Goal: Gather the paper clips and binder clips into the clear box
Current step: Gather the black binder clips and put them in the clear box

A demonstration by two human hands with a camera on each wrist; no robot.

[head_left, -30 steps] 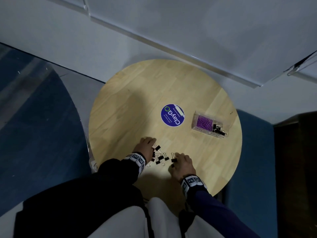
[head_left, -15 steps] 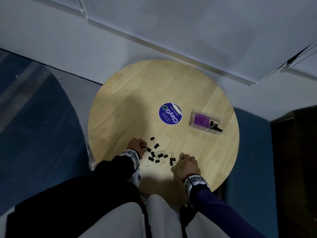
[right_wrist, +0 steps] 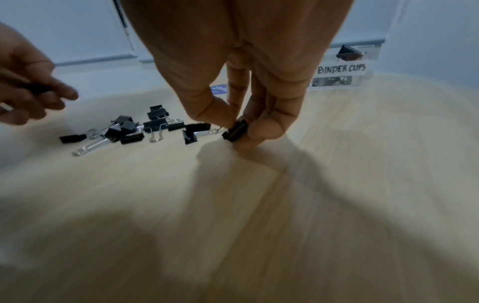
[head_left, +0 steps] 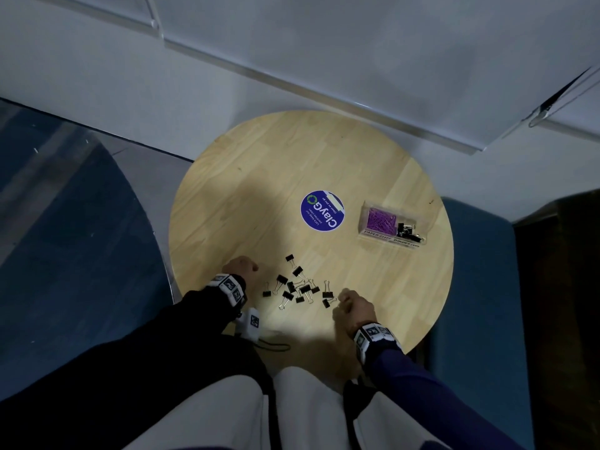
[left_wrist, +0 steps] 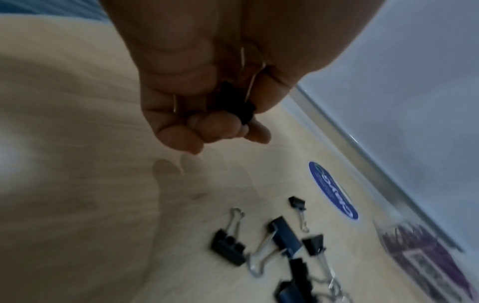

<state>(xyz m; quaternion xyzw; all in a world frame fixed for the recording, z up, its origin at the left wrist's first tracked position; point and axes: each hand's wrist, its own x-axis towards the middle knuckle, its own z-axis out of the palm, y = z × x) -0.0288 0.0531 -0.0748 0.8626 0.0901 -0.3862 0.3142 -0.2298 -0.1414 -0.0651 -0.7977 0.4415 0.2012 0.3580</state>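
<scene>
Left hand's (left_wrist: 207, 86) clips perhaps several

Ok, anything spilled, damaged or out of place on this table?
Only the black binder clips scattered loose on the table between both hands, away from the clear box. Nothing looks damaged.

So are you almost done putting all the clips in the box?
Partly. The clear box already holds the purple paper clips and a few binder clips. Right now the left hand holds a couple of black clips, and the right hand pinches one clip at the table. Still left: the loose pile of binder clips on the table.
</scene>
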